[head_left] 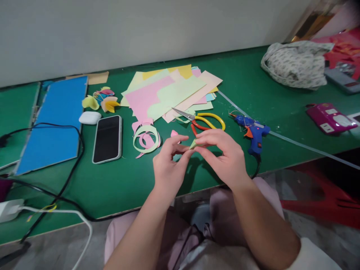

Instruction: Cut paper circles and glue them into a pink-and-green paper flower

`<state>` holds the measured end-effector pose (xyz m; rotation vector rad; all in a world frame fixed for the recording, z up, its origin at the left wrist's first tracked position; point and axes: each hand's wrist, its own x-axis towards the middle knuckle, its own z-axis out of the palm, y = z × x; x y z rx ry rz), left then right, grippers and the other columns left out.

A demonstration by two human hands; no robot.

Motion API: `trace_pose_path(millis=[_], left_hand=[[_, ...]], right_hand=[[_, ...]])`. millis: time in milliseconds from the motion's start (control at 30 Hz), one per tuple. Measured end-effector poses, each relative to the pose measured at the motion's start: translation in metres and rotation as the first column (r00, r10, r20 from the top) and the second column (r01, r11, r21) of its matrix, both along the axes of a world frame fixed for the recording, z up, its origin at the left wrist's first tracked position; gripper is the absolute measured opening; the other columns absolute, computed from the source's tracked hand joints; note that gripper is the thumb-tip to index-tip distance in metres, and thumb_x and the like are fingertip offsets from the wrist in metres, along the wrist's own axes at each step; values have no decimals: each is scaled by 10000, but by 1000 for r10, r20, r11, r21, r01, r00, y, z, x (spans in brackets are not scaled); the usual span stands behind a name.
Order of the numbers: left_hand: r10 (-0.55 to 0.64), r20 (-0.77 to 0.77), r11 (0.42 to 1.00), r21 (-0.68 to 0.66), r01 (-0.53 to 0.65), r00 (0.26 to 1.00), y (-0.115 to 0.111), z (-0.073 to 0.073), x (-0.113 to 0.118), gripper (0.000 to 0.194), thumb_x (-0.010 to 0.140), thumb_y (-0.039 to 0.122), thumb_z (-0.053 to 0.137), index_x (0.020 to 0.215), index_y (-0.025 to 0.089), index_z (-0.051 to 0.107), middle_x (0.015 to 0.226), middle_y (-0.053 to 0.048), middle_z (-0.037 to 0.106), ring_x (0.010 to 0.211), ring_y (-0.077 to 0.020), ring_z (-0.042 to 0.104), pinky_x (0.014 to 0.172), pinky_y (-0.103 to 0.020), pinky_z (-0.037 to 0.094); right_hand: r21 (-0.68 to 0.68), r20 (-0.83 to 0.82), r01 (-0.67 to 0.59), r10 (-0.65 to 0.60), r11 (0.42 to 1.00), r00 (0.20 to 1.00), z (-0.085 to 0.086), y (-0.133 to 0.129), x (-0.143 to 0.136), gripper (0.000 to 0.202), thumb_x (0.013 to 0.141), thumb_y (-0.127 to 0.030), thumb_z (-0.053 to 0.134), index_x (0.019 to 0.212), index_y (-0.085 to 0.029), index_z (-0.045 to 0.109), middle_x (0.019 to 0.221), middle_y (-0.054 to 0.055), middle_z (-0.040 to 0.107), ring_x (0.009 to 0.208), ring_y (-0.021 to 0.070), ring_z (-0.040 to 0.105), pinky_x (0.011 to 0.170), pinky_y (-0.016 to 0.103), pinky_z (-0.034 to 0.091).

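Between both hands, above the front of the green table, is a small piece of light green paper (192, 144), bent or rolled to a point. My left hand (172, 157) pinches its lower left side with thumb and fingers. From the other side, my right hand (222, 152) grips it between thumb and fingertips. Just beyond the hands lie scissors (194, 119) with one yellow and one red handle, blades pointing left. A small pink paper piece (174, 134) rests behind my left fingers. Left of it are curled pink and green paper offcuts (146, 138).
Loose coloured paper sheets (168, 92) spread at the back. A blue glue gun (251, 131) with a long glue stick lies right. A phone (107, 139), white earbud case (90, 117), paper petals (108, 103) and blue board (56, 120) are left. Black cables (71, 176) cross the left front.
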<state>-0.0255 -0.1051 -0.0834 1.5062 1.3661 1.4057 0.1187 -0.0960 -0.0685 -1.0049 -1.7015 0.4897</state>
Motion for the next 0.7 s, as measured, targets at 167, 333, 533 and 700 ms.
trace_pose_path(millis=[167,333,533,700], left_hand=[[10,-125,1000,12,-9,992,-2,-3,-2,244,762,186,695,984,248,614,786,32,703,709,-120,687,647,-208,522],[-18,-187,997,73,33,982,-1,-3,-1,216,773,151,663,963,241,617,819,16,710,733,-129,701,617,-194,527],[-25,-34,996,80,28,999,2,-3,0,116,773,145,663,863,212,632,838,15,695,736,-104,679,707,-193,554],[-64,-48,996,54,67,997,5,-5,-4,105,820,193,635,909,210,689,852,-9,720,750,-123,682,732,-225,557]], right_hand=[[-49,21,-3,5,999,1000,-2,1,1,112,831,-185,653,916,-258,640,931,23,693,939,188,638,795,342,543],[-176,-32,-46,41,983,999,-4,2,4,115,800,-256,696,847,-246,591,906,11,652,910,170,627,739,289,540],[-289,4,-94,99,953,995,-5,4,6,130,795,-262,700,812,-229,575,900,5,636,880,157,608,718,259,524],[-278,33,-77,90,958,995,-8,6,7,31,837,-205,642,838,-227,620,945,21,642,931,164,609,752,269,522]])
